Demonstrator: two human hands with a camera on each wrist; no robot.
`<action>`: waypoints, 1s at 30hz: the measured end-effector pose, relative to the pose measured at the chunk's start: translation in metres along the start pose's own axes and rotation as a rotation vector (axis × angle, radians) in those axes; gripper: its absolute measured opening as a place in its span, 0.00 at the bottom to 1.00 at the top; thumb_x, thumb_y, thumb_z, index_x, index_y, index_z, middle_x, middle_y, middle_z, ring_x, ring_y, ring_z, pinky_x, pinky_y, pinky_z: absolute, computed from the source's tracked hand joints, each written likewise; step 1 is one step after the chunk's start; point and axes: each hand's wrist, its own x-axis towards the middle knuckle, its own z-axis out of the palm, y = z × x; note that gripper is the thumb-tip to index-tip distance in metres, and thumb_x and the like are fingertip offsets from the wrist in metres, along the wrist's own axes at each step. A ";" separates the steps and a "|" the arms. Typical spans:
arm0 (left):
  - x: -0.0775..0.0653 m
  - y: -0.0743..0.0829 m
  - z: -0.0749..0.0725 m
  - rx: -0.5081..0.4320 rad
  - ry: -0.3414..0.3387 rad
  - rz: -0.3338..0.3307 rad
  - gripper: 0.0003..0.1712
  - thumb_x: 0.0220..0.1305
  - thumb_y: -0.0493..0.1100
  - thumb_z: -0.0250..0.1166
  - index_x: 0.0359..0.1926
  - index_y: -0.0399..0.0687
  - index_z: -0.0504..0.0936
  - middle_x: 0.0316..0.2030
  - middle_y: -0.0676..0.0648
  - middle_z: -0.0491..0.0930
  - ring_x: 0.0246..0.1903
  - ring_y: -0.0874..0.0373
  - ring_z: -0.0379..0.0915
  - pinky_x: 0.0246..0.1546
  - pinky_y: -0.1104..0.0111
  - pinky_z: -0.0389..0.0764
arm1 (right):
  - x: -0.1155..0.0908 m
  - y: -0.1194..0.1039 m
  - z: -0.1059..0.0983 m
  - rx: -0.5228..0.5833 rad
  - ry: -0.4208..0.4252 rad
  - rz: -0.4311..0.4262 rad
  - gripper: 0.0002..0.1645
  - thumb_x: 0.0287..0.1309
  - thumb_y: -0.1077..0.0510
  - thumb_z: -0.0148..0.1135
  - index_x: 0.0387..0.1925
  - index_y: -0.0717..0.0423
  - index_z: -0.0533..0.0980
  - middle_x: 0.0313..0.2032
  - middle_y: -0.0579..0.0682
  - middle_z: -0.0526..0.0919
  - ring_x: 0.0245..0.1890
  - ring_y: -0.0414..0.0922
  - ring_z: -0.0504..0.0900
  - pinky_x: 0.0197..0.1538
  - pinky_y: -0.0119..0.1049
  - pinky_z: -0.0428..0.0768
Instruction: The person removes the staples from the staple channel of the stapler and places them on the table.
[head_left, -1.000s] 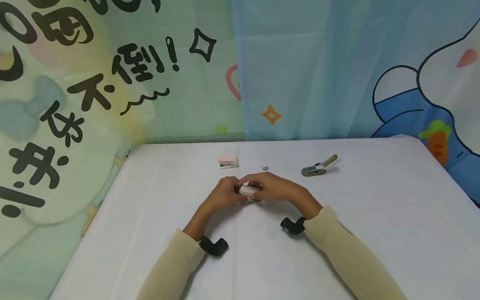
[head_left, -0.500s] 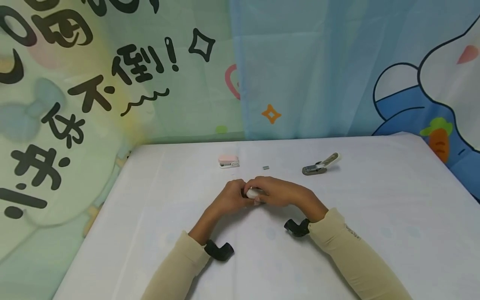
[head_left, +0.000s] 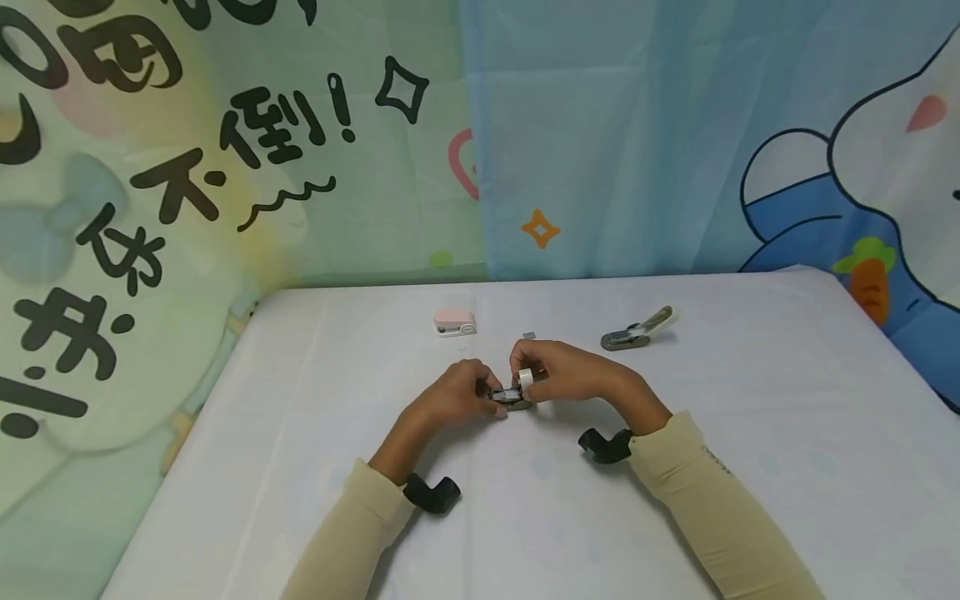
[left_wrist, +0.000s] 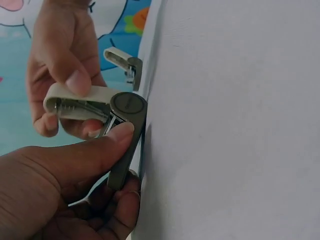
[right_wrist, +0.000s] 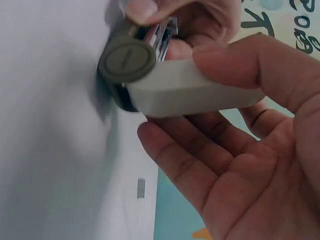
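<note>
A stapler (head_left: 514, 398) with a grey-green base and white top arm is folded wide at its hinge, low over the white table. My left hand (head_left: 459, 393) grips its base; in the left wrist view the thumb (left_wrist: 121, 132) presses on the inner side near the hinge. My right hand (head_left: 577, 372) pinches the white top arm (right_wrist: 175, 90) between thumb and fingers, holding it raised from the base. A spring shows inside the arm in the left wrist view. The fingertips beneath the base are partly hidden.
A small grey staple strip (right_wrist: 141, 188) lies on the table, just behind my right hand. Farther back on the left stands a pink and white stapler (head_left: 454, 323). A second grey-green stapler (head_left: 637, 330) lies folded open at the back right. A printed curtain (head_left: 600, 150) hangs behind the table.
The stapler's white top arm has swung up and away from its base. My right hand has shifted right with the arm, while my left hand stays on the base.
</note>
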 end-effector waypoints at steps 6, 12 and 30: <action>0.000 -0.001 -0.001 -0.002 -0.021 -0.013 0.13 0.52 0.39 0.77 0.38 0.40 0.84 0.32 0.51 0.76 0.32 0.58 0.69 0.33 0.69 0.71 | -0.005 0.002 -0.005 0.001 0.004 0.007 0.12 0.54 0.71 0.61 0.38 0.60 0.70 0.46 0.56 0.78 0.46 0.51 0.77 0.54 0.49 0.73; -0.001 0.000 0.000 0.004 0.000 -0.001 0.13 0.51 0.39 0.77 0.38 0.40 0.84 0.31 0.52 0.77 0.31 0.59 0.70 0.32 0.69 0.72 | -0.017 0.009 -0.016 -0.114 0.048 0.090 0.14 0.51 0.69 0.67 0.30 0.58 0.68 0.37 0.52 0.78 0.37 0.48 0.77 0.38 0.42 0.72; -0.002 0.001 -0.003 0.038 0.010 0.037 0.14 0.51 0.40 0.77 0.37 0.40 0.85 0.31 0.52 0.77 0.32 0.60 0.71 0.33 0.69 0.73 | -0.017 -0.029 -0.002 -0.357 0.274 0.057 0.03 0.65 0.58 0.62 0.36 0.53 0.79 0.34 0.43 0.79 0.35 0.42 0.76 0.37 0.40 0.75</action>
